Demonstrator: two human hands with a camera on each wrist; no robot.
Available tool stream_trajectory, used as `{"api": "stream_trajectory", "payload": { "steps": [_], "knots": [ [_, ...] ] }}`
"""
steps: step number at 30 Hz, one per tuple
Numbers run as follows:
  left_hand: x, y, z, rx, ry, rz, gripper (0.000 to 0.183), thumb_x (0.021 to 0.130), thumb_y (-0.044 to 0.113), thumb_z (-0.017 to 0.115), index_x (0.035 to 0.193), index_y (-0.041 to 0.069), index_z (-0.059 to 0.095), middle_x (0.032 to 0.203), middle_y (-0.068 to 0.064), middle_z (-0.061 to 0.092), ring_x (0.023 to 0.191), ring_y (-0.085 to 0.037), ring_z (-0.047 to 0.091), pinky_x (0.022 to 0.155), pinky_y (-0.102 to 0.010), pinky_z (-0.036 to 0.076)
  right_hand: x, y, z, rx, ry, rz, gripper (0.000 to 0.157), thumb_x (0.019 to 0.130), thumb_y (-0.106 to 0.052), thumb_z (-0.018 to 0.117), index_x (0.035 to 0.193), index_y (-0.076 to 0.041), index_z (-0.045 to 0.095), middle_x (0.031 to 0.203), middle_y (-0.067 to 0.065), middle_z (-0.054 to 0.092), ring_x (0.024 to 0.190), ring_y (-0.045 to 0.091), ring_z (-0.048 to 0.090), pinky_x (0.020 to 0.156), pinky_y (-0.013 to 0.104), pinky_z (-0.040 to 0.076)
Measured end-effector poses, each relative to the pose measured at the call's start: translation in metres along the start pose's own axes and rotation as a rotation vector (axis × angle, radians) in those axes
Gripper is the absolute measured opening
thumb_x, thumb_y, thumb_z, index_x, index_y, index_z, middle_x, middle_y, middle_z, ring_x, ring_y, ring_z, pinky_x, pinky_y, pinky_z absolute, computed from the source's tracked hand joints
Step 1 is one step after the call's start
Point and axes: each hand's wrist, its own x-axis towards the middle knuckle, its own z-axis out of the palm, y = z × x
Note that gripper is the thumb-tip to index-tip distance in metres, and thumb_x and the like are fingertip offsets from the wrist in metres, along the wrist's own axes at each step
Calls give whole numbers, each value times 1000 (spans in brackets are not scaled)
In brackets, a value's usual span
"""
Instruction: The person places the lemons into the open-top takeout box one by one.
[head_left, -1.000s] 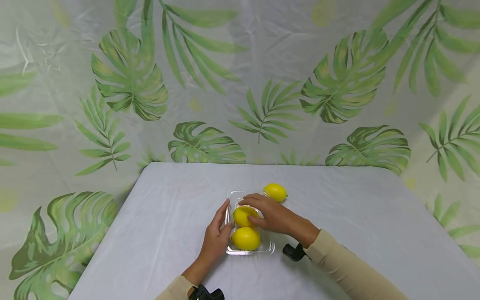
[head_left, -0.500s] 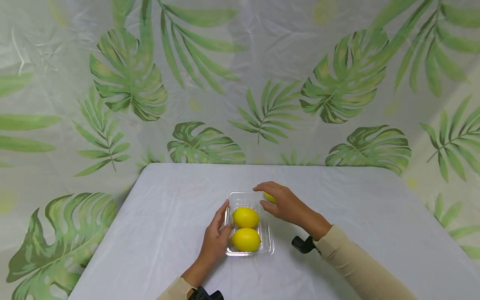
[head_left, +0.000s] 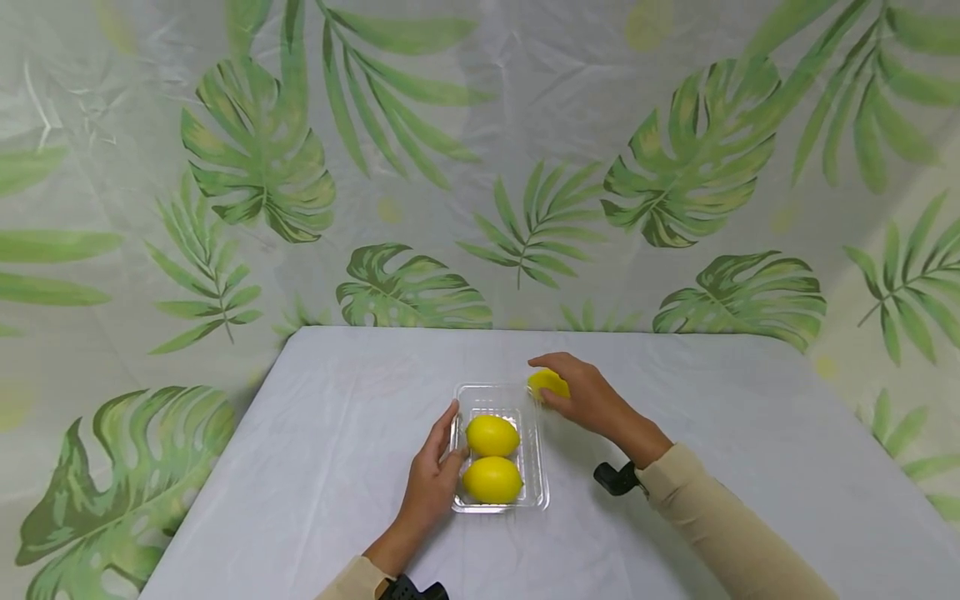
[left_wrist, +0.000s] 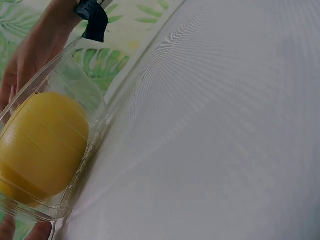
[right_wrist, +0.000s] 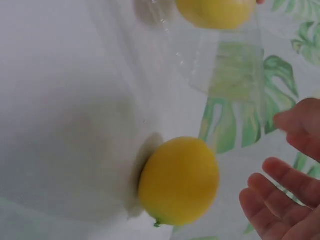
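A clear plastic container (head_left: 534, 450) lies on the white-covered table with two yellow lemons in it, a front lemon (head_left: 492, 481) and a back lemon (head_left: 492, 436). My left hand (head_left: 431, 479) holds the container at its left side, fingers along the outside and thumb over the rim. Beyond the container's back right corner is a third lemon (right_wrist: 179, 181), lying on the table. Around it my right hand (head_left: 588, 396) is spread; the right wrist view shows the fingers (right_wrist: 272, 200) apart from the lemon, with nothing held.
The white tablecloth (head_left: 352, 417) spreads around the container. Behind the table hangs a leaf-patterned backdrop (head_left: 540, 208). A dark wrist camera (head_left: 617, 478) sits under the right wrist.
My right hand has left the back lemon in the container and moved back and right to the lemon on the table. The left hand stays at the container.
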Motion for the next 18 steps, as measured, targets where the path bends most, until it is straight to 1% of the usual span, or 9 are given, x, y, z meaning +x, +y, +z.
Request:
{"api": "stream_trajectory", "payload": {
  "steps": [2,4,8,11,13,18],
  "knots": [
    [0,2,1,-2,5,-9,62,96,-3,47,150,24,32,155,2,30,140,-18,33,110,-39,30,0,5,2,4,-8,17,44,85,-12,72,128,-8,59,128,9,59,119,27,55,97,46,48],
    [-1,8,1,-16,3,-19,62,95,-5,46,150,20,32,156,-2,30,140,-21,32,110,-41,30,0,10,3,9,-12,34,44,86,-16,73,128,-9,59,128,9,59,119,27,55,98,47,48],
    [-3,27,-2,-35,-9,-39,60,95,-6,45,150,12,32,155,-8,30,140,-24,31,111,-42,28,0,15,5,22,-13,73,44,87,-21,72,127,-10,60,128,9,60,117,28,55,97,47,48],
    [-4,38,-4,-19,-14,-44,58,95,-5,45,150,10,32,155,-10,30,140,-25,32,111,-42,28,0,15,4,36,-19,102,44,86,-23,73,127,-11,61,129,9,59,116,29,56,96,48,49],
    [-4,40,-4,-11,-12,-42,58,95,-4,45,150,9,32,155,-11,31,139,-26,33,111,-41,28,-1,16,3,39,-21,111,44,87,-24,72,127,-11,61,129,9,59,115,30,56,94,48,50],
    [-4,40,-5,-7,-6,-35,57,95,-4,45,149,10,33,154,-11,32,139,-26,34,110,-41,29,0,21,3,48,-24,113,41,87,-17,71,126,-7,61,127,11,60,113,31,57,89,47,52]
  ]
}}
